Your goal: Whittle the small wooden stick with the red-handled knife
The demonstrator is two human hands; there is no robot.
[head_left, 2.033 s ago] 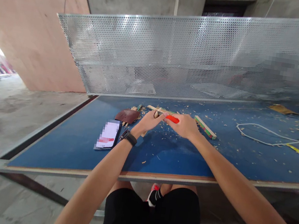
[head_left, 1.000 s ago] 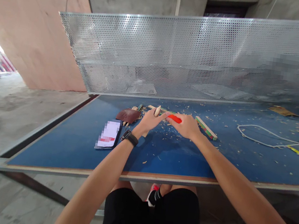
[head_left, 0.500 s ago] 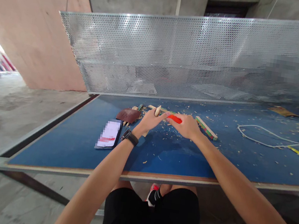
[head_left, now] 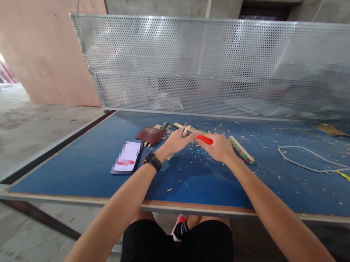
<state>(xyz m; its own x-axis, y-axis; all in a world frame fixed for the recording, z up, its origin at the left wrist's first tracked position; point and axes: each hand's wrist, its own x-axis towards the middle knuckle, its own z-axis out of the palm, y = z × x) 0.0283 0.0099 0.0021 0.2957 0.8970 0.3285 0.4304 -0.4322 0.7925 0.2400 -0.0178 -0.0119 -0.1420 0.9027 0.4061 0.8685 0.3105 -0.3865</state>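
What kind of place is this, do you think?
Probably a rough workshop: wood shavings litter a blue-topped workbench, a perforated metal panel stands behind it, and the floor looks like bare concrete.

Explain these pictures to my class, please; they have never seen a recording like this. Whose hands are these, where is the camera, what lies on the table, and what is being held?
No machine is at work here: these are a person's own bare hands. All the pictures come from one camera worn on the head, looking forward and down, so the arms reach away from us.

The left hand holds a pale, pointed wooden piece. The right hand grips a bright orange-red object; the fingers hide part of it.

On the blue table lie a phone, a curved brown sheet, a painted wooden strip, a white cable and scattered shavings. A perforated metal panel stands behind.
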